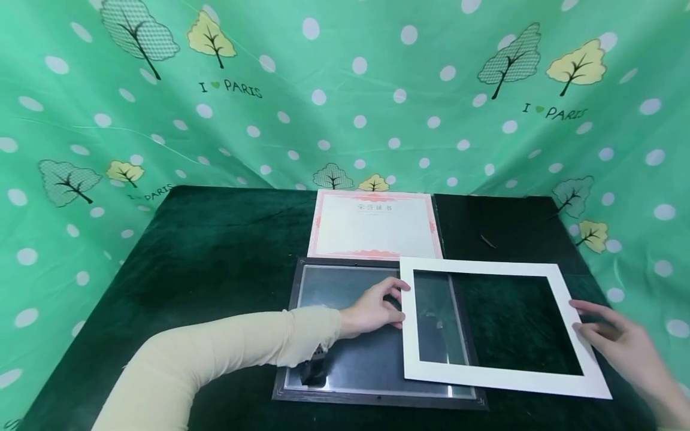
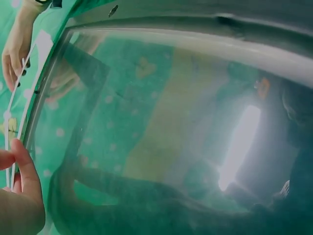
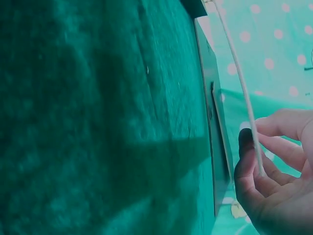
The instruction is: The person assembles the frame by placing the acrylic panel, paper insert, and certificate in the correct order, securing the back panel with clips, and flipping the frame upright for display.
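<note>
The left hand point(image 1: 372, 310) pinches the left edge of a white mat point(image 1: 507, 378), the right hand point(image 1: 625, 341) its right edge, raised over the right part of the black frame point(image 1: 377, 400); a certificate point(image 1: 375, 232) lies beyond, far side.

The mat point(image 1: 507, 379) is white, the white-dotted curtain point(image 1: 345, 78) green.

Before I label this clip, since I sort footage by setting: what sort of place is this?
Probably a makeshift tabletop workspace: a green printed sheet hangs behind a table covered in dark green cloth, where a certificate and a picture frame lie. The wider room is out of view.
</note>
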`<action>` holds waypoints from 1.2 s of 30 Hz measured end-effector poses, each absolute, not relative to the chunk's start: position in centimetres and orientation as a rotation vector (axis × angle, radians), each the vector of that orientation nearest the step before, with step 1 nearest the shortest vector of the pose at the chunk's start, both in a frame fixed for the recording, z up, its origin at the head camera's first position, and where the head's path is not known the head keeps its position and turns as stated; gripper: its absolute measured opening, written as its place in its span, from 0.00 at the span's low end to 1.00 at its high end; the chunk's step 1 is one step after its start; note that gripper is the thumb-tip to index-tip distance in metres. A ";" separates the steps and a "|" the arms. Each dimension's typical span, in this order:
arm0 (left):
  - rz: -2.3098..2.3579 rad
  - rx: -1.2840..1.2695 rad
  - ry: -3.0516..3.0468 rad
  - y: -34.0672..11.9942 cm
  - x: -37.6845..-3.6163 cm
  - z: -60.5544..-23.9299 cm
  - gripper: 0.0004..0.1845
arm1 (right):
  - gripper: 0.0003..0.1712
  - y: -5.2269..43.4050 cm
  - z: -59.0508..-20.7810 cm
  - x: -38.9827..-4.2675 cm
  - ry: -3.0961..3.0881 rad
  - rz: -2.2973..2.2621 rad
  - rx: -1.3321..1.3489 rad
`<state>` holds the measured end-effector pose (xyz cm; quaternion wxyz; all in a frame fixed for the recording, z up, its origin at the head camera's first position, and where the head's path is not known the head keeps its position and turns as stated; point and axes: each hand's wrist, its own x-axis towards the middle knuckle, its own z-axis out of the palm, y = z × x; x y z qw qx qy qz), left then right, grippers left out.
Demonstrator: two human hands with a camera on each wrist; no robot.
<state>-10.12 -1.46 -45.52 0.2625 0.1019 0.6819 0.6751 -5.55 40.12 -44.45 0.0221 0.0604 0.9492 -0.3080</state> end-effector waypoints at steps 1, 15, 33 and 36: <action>1.824 0.276 1.842 -1.7 -10.1 -45.5 0.26 | 0.25 39.9 -44.5 -5.5 2.945 -0.952 0.180; 1.803 0.264 1.824 -6.6 -9.3 -45.2 0.27 | 0.28 36.6 -44.3 -5.1 2.889 -0.994 0.087; 1.691 0.248 1.973 -11.1 -8.0 -44.8 0.27 | 0.24 32.6 -43.9 -4.8 2.866 -1.070 -0.031; 1.682 0.250 1.995 -11.6 -7.7 -44.6 0.26 | 0.24 32.1 -43.9 -4.7 2.878 -1.070 -0.052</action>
